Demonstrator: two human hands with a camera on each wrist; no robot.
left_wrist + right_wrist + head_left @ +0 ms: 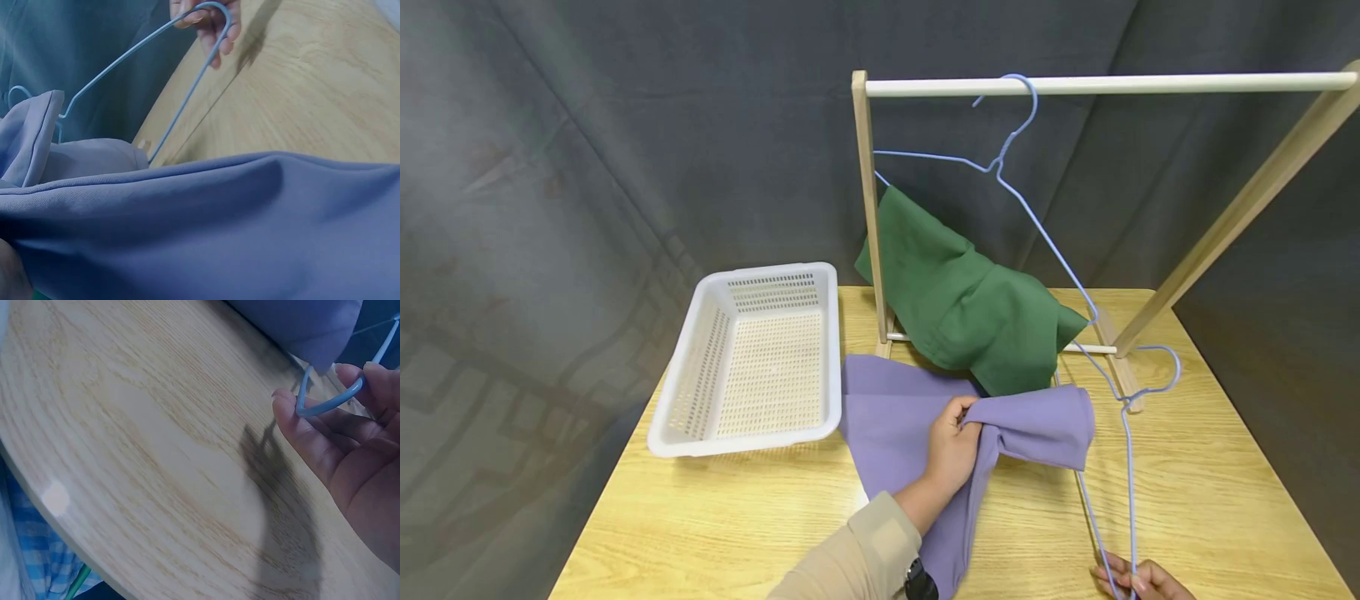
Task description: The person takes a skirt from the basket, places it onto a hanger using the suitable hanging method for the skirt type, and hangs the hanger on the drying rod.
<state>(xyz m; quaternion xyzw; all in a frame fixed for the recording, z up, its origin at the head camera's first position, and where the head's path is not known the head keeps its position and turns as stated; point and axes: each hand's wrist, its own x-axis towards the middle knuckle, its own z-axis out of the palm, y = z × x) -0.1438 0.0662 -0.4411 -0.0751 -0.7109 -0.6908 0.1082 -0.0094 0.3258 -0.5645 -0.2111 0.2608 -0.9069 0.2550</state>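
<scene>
My left hand [953, 446] grips a bunched purple cloth [895, 425], which spreads over the table and has a folded end reaching right. That end covers part of one long wire of a blue clothes hanger [1130, 475]. At the front edge, my right hand [1146, 579] holds the hanger's narrow bent end between thumb and fingers, as the right wrist view shows at the hanger's bend [334, 403]. In the left wrist view the purple cloth [206, 219] fills the front, mostly hiding my left hand [11, 275]. The hanger's hook points away from me.
Behind the cloth stands a wooden rack with a white rail [1150, 84]. From it hangs another blue hanger [1045, 233] carrying a green cloth [962, 292], low on the left. A white perforated basket [838, 358] sits at the left of the table [1225, 475].
</scene>
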